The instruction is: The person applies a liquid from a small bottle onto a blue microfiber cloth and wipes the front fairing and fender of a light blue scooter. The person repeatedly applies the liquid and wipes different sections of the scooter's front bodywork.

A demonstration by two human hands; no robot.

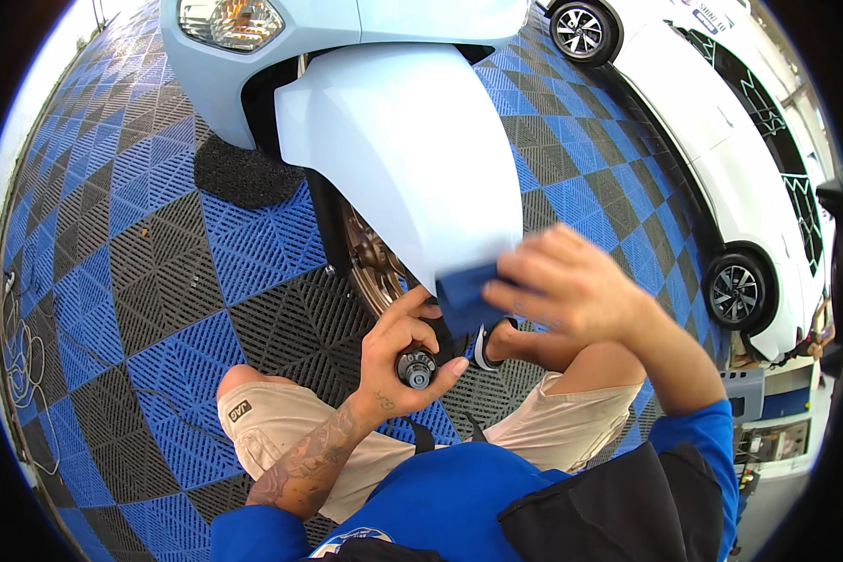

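Note:
The pale blue front fender (398, 140) of a scooter curves down toward me, above a bronze-coloured wheel rim (373, 260). My right hand (571, 286), smeared by motion, grips a folded dark blue cloth (463, 302) at the fender's lower tip. The cloth overlaps the fender edge there; how firmly it presses I cannot tell. Just left of it, my left hand (395, 348) is wrapped round a small dark bottle (417, 371), its narrow top facing up at me. Most of the bottle is hidden by the fingers and by its own top.
Blue and black slatted tiles (164, 258) cover the floor. A white car (693, 122) stands at the right. A black textured pad (244, 176) lies beside the scooter. At the far left is a loose coiled cable (28, 361). My knees are bent on either side of the wheel.

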